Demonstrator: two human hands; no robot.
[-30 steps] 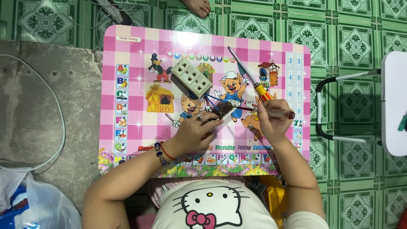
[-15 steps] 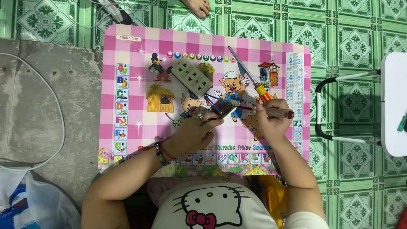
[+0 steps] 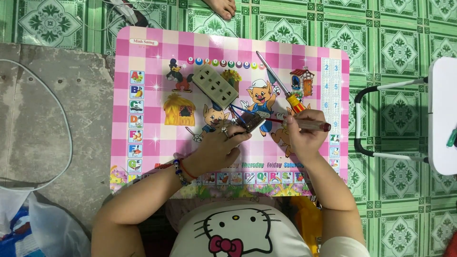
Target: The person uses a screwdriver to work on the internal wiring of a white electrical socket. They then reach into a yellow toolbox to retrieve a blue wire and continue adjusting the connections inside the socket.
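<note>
We see a small pink checked table (image 3: 143,62) printed with cartoon pigs, a column of coloured letter squares down its left edge and a row of picture squares along the near edge. A grey multi-socket power strip (image 3: 214,86) lies tilted near its middle, and a yellow-handled screwdriver (image 3: 282,89) lies to the right. Our left hand (image 3: 216,151) pinches a small dark part (image 3: 251,123) at its fingertips. Our right hand (image 3: 300,135) grips a clear-handled screwdriver (image 3: 304,125) with curled fingers, its tip touching that part.
</note>
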